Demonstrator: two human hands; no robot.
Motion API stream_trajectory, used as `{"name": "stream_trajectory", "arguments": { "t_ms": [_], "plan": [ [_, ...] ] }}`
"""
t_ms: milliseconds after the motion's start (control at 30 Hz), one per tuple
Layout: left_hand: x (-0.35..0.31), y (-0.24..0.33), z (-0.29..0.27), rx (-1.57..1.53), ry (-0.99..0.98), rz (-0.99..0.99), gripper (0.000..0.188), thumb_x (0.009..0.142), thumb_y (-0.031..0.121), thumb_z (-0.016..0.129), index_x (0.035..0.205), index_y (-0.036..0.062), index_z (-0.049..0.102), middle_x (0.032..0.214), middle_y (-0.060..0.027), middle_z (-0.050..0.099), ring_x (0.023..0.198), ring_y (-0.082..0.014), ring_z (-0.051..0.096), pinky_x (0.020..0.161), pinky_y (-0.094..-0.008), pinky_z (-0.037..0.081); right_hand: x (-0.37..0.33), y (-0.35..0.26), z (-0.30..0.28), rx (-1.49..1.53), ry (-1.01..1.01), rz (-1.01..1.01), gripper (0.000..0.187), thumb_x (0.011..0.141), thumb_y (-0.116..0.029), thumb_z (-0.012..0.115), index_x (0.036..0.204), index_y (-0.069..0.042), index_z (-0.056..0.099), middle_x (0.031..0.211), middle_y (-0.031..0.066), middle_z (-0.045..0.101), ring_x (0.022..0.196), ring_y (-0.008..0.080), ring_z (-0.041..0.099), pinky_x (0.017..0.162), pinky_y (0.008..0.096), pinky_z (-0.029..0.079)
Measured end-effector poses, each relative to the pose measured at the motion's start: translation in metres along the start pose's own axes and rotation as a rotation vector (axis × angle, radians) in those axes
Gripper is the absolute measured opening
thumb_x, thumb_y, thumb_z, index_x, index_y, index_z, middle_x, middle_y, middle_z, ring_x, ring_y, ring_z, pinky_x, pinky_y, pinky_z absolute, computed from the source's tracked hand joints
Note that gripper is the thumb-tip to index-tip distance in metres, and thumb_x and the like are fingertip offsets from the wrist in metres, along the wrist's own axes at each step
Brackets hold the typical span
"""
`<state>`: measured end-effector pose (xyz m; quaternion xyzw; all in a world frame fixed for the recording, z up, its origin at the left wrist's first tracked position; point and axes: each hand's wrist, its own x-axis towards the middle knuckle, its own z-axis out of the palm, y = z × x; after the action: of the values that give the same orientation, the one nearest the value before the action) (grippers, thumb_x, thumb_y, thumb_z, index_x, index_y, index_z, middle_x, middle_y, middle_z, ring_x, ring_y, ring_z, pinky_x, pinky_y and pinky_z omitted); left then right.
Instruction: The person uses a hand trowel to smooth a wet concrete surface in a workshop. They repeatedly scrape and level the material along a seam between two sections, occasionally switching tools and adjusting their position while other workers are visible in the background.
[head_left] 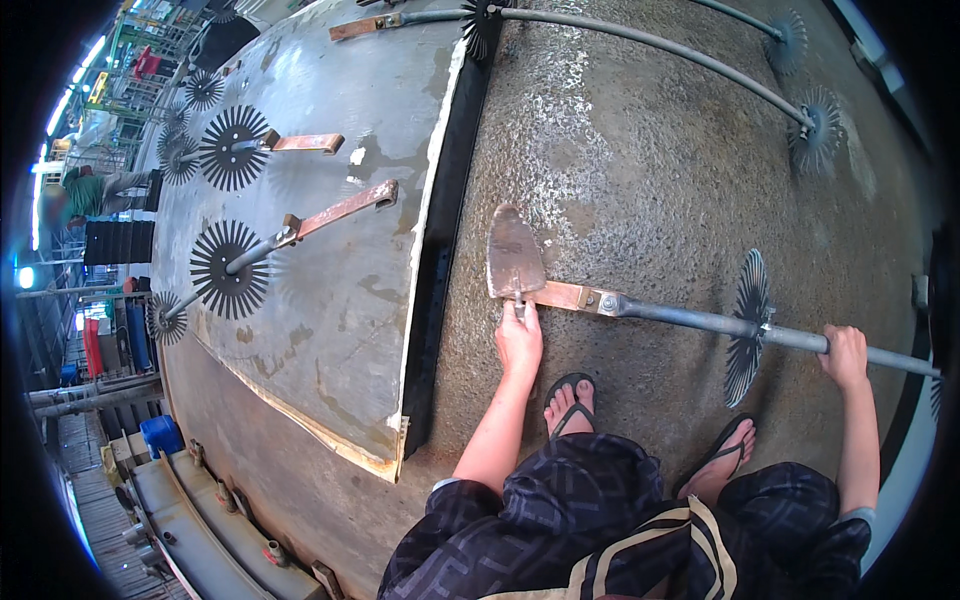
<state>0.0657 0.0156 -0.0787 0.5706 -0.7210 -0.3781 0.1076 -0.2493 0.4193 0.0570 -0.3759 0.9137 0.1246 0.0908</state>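
Rough floor (620, 230); metal rod (670, 317) over it (slotted disc (746, 335) mounted on), right hand (846, 356) wrapped round. Trowel (514, 250) at rod's flat end, handle clasped in left hand (519, 340). Judged risk: loosened right grip lets rod roll, jarring trowel.

My left hand (519, 340), fingers closed in a grip, extends ahead on a slanting left forearm (495, 425), while my right hand (846, 357), well apart to the right, curls tight above a straighter right forearm (859, 435); my bare-toed feet (568, 408) are planted apart between them.
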Motion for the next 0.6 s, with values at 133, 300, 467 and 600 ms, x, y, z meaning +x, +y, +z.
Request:
{"name": "stream_trajectory", "arguments": {
  "t_ms": [133, 300, 467, 600],
  "plan": [
    [-0.012, 0.009, -0.001, 0.124, -0.02, 0.047, 0.027, 0.09, 0.03, 0.057, 0.092, 0.0026, 0.055, 0.071, -0.0231, 0.062, 0.072, -0.0423, 0.062, 0.06, -0.0462, 0.046, 0.0, -0.003, -0.003, 0.002, -0.025, 0.016, 0.016, 0.057, -0.007, 0.069, 0.063, -0.005, 0.055, 0.067, 0.0161, 0.062, 0.07, 0.0369, 0.061, 0.066, 0.045, 0.047],
    [0.002, -0.001, 0.001, 0.059, 0.019, 0.032, 0.026, 0.09, 0.029, 0.057, 0.092, 0.003, 0.055, 0.072, -0.0235, 0.062, 0.074, -0.0429, 0.062, 0.062, -0.0482, 0.047, 0.002, -0.002, -0.002, 0.004, -0.031, 0.024, 0.016, 0.056, -0.007, 0.07, 0.063, -0.004, 0.055, 0.067, 0.0166, 0.061, 0.071, 0.0368, 0.061, 0.066, 0.045, 0.047],
    [0.002, 0.003, -0.002, 0.082, 0.009, 0.05, 0.026, 0.09, 0.029, 0.057, 0.093, 0.0037, 0.055, 0.073, -0.0246, 0.062, 0.075, -0.0432, 0.062, 0.061, -0.0487, 0.047, 0.002, -0.006, -0.006, 0.013, -0.048, 0.035, 0.014, 0.057, -0.006, 0.068, 0.062, -0.003, 0.056, 0.068, 0.0182, 0.061, 0.072, 0.0383, 0.06, 0.067, 0.0463, 0.047],
    [-0.008, 0.007, -0.001, 0.144, -0.03, 0.08, 0.027, 0.09, 0.03, 0.056, 0.096, 0.0036, 0.055, 0.072, -0.0253, 0.062, 0.074, -0.044, 0.061, 0.061, -0.0493, 0.047, 0.002, -0.002, -0.001, 0.028, -0.067, 0.051, 0.014, 0.057, -0.006, 0.068, 0.062, -0.003, 0.055, 0.067, 0.0186, 0.061, 0.072, 0.0388, 0.06, 0.067, 0.0464, 0.047]
  ]
}}
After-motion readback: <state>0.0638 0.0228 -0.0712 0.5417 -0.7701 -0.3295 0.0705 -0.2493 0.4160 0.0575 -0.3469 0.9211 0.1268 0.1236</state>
